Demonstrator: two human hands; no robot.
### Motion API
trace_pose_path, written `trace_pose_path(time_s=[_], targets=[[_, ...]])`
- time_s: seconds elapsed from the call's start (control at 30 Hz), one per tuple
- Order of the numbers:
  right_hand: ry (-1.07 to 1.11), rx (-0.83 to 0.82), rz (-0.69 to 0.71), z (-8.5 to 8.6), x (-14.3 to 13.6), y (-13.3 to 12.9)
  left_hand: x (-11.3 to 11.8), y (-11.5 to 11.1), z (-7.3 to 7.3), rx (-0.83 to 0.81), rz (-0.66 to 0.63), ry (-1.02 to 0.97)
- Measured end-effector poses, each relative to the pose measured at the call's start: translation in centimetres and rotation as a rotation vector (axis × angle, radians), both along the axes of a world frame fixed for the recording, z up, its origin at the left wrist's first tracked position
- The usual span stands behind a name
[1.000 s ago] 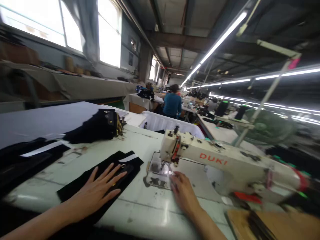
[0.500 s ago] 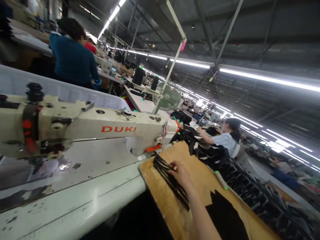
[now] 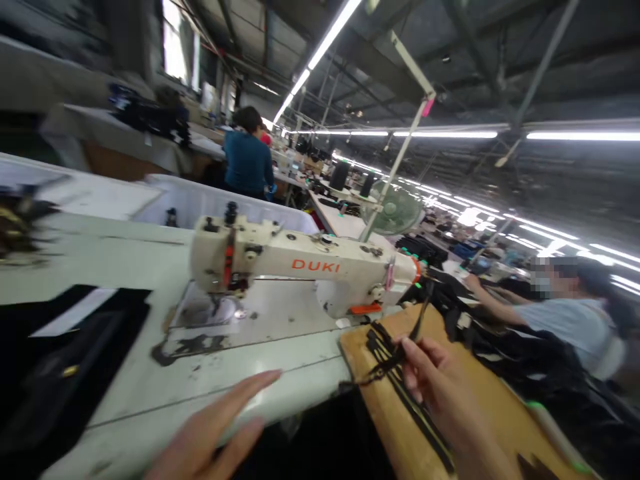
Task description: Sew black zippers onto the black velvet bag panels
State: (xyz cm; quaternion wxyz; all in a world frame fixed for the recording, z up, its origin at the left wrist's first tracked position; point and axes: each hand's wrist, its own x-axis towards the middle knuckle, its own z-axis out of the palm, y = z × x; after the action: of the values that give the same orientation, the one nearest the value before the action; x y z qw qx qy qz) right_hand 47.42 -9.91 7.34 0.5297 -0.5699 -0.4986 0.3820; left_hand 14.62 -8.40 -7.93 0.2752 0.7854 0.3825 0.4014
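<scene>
A worker's right hand (image 3: 433, 373) pinches a black strip (image 3: 419, 323) between thumb and fingers above a row of strips (image 3: 417, 410) near the wooden board's (image 3: 493, 387) left edge; the left hand (image 3: 203, 433), thumb and fingers spread, hovers at the worktop's (image 3: 165, 393) front edge.

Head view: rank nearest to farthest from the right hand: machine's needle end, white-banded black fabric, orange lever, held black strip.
1. Black strip, pinched in the right hand.
2. Orange lever, left of the hand.
3. Needle end, at the sewing machine's left.
4. White-banded black fabric, far left on the table.
</scene>
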Motion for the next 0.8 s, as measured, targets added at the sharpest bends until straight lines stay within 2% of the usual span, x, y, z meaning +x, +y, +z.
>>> trace_pose_path(time_s=[0.07,0.13,0.2,0.23,0.33,0.47,0.53,0.67,0.8], targets=[[0.110,-0.035,0.121,-0.9,-4.0,-0.1,1.3,-1.6,3.3,-0.261,-0.133,-0.127],[0.211,-0.093,0.242,-1.9,-7.7,-0.1,3.1,-2.1,5.8,-0.504,-0.393,-0.353],[0.294,-0.156,0.336,-2.7,-10.5,0.0,4.3,-2.2,7.1,-0.714,-0.561,-0.622],[0.315,-0.174,0.366,-3.0,-11.4,0.1,4.5,-2.4,7.2,-0.792,-0.593,-0.723],[0.273,-0.188,0.416,-3.8,-12.8,0.7,3.9,-3.0,6.5,-0.894,-0.517,-0.798],[0.107,-0.192,0.471,-4.4,-13.3,1.8,1.7,-3.5,5.1,-0.797,-0.280,-0.632],[0.066,-0.137,0.449,-4.5,-13.8,2.8,0.4,-3.6,4.5,-0.839,-0.191,-0.607],[0.127,-0.049,0.392,-5.1,-15.2,5.7,-2.2,-4.4,3.1,-1.007,-0.131,-0.651],[-0.024,-0.128,0.488,-7.3,-16.8,8.7,-3.5,-5.1,2.1,-1.094,-0.068,-0.688]])
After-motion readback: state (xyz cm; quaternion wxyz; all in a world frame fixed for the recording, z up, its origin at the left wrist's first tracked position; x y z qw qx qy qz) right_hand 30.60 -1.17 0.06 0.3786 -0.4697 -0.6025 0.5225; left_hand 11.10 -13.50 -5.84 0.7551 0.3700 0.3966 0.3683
